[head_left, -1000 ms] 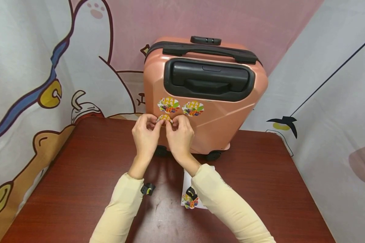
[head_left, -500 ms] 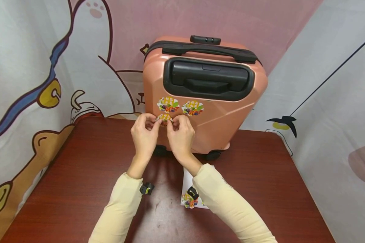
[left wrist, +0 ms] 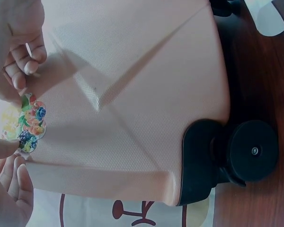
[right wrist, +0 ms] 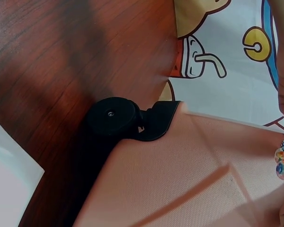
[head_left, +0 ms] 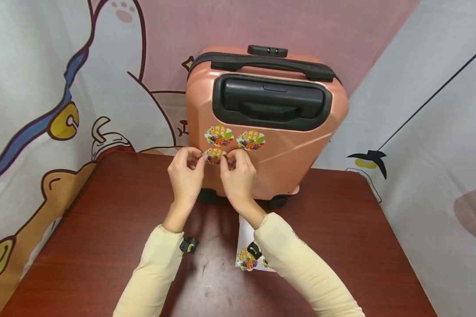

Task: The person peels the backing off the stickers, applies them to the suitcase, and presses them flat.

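Left hand and right hand, fingers curled nearly closed, pinch a fruit sticker by opposite edges.
It lies against the peach suitcase, just below two matching stickers; smoothing outward from the middle, edges level, should prevent creases.

Reads 精品 on upper-left sticker and upper-right sticker on suitcase; can't resolve print on lower sticker.
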Demonstrator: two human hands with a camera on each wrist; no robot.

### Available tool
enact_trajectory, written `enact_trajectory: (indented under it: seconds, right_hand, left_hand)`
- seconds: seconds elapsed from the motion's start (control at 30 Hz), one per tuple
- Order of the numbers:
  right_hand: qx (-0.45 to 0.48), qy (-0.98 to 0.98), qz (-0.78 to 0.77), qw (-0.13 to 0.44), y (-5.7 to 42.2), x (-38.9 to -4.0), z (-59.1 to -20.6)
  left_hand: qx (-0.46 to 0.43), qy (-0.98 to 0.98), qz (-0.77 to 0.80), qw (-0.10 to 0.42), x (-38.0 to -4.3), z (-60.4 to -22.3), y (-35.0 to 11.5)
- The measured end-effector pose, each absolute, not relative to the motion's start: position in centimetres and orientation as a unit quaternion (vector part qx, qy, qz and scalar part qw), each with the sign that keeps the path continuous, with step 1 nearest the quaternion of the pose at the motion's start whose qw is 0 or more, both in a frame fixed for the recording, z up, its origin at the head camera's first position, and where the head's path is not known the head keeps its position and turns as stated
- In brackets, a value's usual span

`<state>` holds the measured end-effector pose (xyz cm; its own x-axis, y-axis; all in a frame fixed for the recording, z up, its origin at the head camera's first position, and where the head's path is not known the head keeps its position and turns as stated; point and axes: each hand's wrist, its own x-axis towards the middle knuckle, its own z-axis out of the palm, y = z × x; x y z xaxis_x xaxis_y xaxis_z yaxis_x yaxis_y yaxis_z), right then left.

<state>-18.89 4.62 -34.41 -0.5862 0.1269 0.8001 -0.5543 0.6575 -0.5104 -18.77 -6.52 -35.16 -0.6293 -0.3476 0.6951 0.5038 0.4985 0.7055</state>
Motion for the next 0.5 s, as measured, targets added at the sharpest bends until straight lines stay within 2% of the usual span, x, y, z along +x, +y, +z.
enact_trajectory:
  seconds: [0.3,0.5]
  right_hand:
    - [0.137,-0.798,0.404,0.426,5.4,-18.9,-34.5]
    - [0.152,-0.795,0.433,0.397,6.2,-18.9,-34.8]
  left_hand:
    - [-0.042,-0.752,-0.501,0.425,-18.7,-35.3,-7.2]
    - [-0.051,-0.749,-0.527,0.398,-18.6,-35.6,-8.1]
